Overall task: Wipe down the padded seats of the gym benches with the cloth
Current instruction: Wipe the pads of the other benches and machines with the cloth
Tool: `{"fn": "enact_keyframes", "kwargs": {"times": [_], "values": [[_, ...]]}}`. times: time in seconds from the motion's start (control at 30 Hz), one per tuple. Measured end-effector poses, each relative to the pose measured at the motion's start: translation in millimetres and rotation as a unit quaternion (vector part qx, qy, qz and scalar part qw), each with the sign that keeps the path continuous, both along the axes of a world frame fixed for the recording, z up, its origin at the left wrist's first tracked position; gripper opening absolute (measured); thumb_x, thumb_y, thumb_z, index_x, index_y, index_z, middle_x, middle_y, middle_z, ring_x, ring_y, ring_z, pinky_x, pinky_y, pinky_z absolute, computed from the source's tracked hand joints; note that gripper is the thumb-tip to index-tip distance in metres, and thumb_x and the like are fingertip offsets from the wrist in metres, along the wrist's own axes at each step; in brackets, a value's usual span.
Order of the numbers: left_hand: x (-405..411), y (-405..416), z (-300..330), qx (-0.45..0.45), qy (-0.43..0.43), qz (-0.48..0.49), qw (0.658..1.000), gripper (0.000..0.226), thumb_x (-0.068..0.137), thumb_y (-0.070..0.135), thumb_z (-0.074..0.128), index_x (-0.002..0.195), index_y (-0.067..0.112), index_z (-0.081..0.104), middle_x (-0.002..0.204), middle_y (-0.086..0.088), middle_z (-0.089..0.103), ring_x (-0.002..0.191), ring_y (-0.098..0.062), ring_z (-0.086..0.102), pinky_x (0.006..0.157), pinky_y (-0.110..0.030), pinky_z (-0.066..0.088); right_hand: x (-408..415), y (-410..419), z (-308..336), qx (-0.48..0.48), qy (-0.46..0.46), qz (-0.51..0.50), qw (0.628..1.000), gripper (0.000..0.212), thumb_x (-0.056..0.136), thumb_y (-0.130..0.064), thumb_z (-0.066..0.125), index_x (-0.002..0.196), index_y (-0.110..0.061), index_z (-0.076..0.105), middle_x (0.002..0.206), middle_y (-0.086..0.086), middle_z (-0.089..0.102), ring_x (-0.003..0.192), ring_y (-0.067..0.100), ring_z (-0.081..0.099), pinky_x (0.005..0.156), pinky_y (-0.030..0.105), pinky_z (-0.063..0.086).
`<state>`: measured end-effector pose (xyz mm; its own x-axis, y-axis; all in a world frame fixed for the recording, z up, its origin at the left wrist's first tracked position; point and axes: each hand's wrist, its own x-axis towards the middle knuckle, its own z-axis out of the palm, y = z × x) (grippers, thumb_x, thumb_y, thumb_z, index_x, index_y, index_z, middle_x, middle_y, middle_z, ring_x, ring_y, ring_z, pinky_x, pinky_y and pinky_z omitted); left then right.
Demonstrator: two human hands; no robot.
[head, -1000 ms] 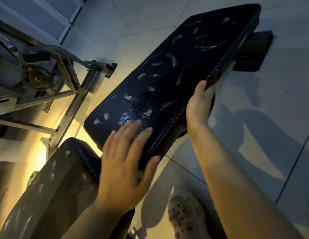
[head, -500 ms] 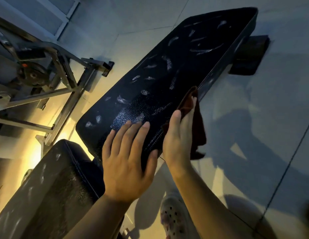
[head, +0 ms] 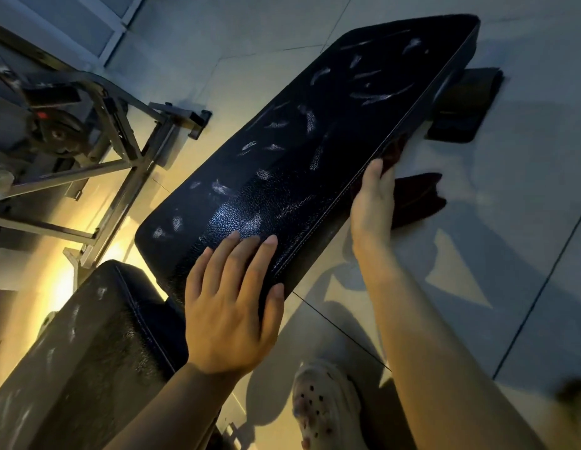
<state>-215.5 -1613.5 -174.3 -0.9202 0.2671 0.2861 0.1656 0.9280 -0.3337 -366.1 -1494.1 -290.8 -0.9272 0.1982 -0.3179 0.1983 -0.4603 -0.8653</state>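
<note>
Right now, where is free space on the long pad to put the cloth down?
The long pad is bare from the left hand up to its far end. The right edge is crowded: the right hand holds the cloth there.

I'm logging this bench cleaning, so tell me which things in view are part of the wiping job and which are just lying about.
Part of the job:
long bench pad
short seat pad
dark red cloth
right hand, pressing the cloth to the pad's side
left hand, flat on the pad

Just lying about:
metal gym frame
weight plate
</note>
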Motion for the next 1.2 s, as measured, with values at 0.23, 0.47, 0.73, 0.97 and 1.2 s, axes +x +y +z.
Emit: {"fn": "enact_keyframes", "kwargs": {"times": [0.23, 0.47, 0.73, 0.97, 1.2], "values": [[2.2, -1.8, -0.7, -0.057, -0.014, -0.021, 0.998, 0.046, 0.098, 0.036, 0.036, 0.134, 0.015, 0.055, 0.137, -0.011, 0.056, 0.137, -0.029, 0.04, 0.112, -0.047, 0.028, 102.0, -40.6, 25.3, -0.024, 0.104, 0.042, 0.993, 0.075, 0.096, -0.057, 0.027, 0.155, -0.011, 0.019, 0.158, 0.008, 0.029, 0.147, 0.017, 0.026, 0.118, 0.046, 0.027], [0.4, -1.2, -2.7, -0.061, -0.008, -0.03, 0.998, 0.043, 0.099, 0.035, 0.035, 0.135, 0.017, 0.05, 0.135, -0.01, 0.057, 0.134, -0.029, 0.043, 0.111, -0.047, 0.029, -0.6, -1.4, 14.6, 0.003, -0.015, -0.007, 1.0, 0.069, 0.099, -0.051, 0.025, 0.156, -0.013, 0.015, 0.159, 0.008, 0.028, 0.145, 0.02, 0.03, 0.119, 0.041, 0.027], [0.1, -1.3, -2.6, -0.043, -0.007, -0.023, 0.999, 0.042, 0.099, 0.036, 0.035, 0.134, 0.018, 0.05, 0.135, -0.011, 0.058, 0.135, -0.029, 0.041, 0.111, -0.047, 0.03, 15.7, 12.1, 2.2, 0.084, 0.016, 0.047, 0.995, 0.063, 0.102, -0.046, 0.021, 0.155, -0.012, 0.02, 0.158, 0.007, 0.03, 0.145, 0.018, 0.027, 0.115, 0.023, 0.023], [2.0, -1.8, -2.2, -0.046, -0.004, -0.018, 0.999, 0.041, 0.1, 0.036, 0.035, 0.133, 0.018, 0.05, 0.134, -0.011, 0.058, 0.135, -0.029, 0.04, 0.113, -0.043, 0.026, 57.3, -10.4, 9.5, 0.074, 0.065, 0.057, 0.994, 0.065, 0.101, -0.04, 0.027, 0.155, -0.007, 0.012, 0.161, 0.012, 0.02, 0.149, 0.017, 0.017, 0.121, 0.032, 0.019], [1.8, -3.2, -4.5, -0.043, -0.001, -0.02, 0.999, 0.041, 0.1, 0.036, 0.035, 0.133, 0.018, 0.051, 0.134, -0.011, 0.058, 0.133, -0.03, 0.043, 0.111, -0.044, 0.029, -28.2, 18.1, 0.7, 0.087, 0.017, 0.002, 0.996, 0.063, 0.102, -0.038, 0.024, 0.155, -0.007, 0.012, 0.161, 0.01, 0.022, 0.147, 0.02, 0.022, 0.12, 0.038, 0.021]]}}
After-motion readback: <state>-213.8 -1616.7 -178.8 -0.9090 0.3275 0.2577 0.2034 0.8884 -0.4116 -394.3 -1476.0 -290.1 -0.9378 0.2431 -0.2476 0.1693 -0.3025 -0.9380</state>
